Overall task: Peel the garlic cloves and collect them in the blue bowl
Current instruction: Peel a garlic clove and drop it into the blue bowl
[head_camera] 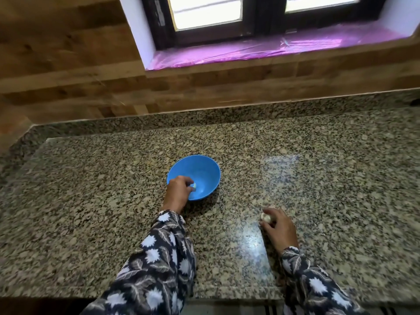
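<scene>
My L hand (pixel 178 189) is over the near-left rim of the blue bowl (pixel 201 164). Its fingers are curled in, tips pinching 1 small pale clove (pixel 194 185) just inside the bowl, above the inner wall. Can't tell if the clove touches the plastic, as it's a bit blurred there. My hand hides the near-left part of the bowl's inside. The bowl sits upright on the granite counter (pixel 102 201), approx centre, a little to my L.

My R hand (pixel 278 228) is low at the counter, well apart from the bowl & off to the R. Its fingers are curled round a whitish lump of garlic (pixel 266 217). Thumb & fingertips wrap it, so only its upper-left side shows. Can't tell whether it's a whole bulb or a few cloves stuck together. The hand looks to be touching the counter, w/ a bright glare patch (pixel 252 242) just below-left of it.

Both arms are in dark sleeves (pixel 163 258) w/ a pale leaf print. Behind the counter there's a low granite upstand (pixel 204 114), then a wood-panel wall (pixel 68 53). Above is a dark-framed window (pixel 261 19) w/ 2 panes, over a sill (pixel 272 47) covered in pink film.
</scene>
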The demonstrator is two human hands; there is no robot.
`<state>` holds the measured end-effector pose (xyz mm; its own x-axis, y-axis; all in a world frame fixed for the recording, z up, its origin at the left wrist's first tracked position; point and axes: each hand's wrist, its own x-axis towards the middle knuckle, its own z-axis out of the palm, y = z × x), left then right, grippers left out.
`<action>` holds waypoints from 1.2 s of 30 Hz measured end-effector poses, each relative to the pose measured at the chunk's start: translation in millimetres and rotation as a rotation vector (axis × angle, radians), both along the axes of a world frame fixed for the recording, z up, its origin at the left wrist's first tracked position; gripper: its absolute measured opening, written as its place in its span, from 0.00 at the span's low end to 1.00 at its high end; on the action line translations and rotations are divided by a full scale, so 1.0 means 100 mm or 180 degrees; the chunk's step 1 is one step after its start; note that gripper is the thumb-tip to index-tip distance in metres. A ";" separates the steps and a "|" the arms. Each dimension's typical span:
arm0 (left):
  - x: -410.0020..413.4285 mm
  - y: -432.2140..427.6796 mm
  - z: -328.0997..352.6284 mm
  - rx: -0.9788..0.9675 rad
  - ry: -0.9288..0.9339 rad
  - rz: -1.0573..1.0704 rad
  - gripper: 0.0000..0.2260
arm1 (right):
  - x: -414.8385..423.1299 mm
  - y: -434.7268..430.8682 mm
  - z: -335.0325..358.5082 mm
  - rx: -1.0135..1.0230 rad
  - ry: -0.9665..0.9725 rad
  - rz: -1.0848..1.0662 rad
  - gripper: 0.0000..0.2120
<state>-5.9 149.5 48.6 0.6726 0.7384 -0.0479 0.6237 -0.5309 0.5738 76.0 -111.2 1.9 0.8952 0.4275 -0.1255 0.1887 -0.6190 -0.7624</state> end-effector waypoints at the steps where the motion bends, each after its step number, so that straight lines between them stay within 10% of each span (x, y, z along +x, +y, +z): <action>1: -0.01 -0.02 0.03 0.0033 -0.0118 0.0017 0.12 | 0.00 0.00 0.00 0.0059 0.0026 -0.0038 0.18; 8: -0.27 -0.94 0.11 -0.0278 -0.1488 -0.0132 0.11 | -0.11 0.00 -0.01 0.0650 0.0520 -0.0327 0.16; 16: -0.23 -1.55 -0.36 -0.1681 -0.0979 -0.0444 0.14 | -0.33 0.01 -0.03 0.2146 0.2340 -0.0513 0.14; 36: -0.23 -1.57 -0.40 -0.3185 -0.1358 0.0056 0.08 | -0.36 -0.22 -0.09 0.2624 0.3060 -0.0407 0.10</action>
<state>-28.9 -8.0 8.6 0.7663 0.5045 -0.3980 0.2733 0.3046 0.9124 40.4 -133.3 -6.9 0.6320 0.6056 -0.4834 -0.6773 0.1287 -0.7244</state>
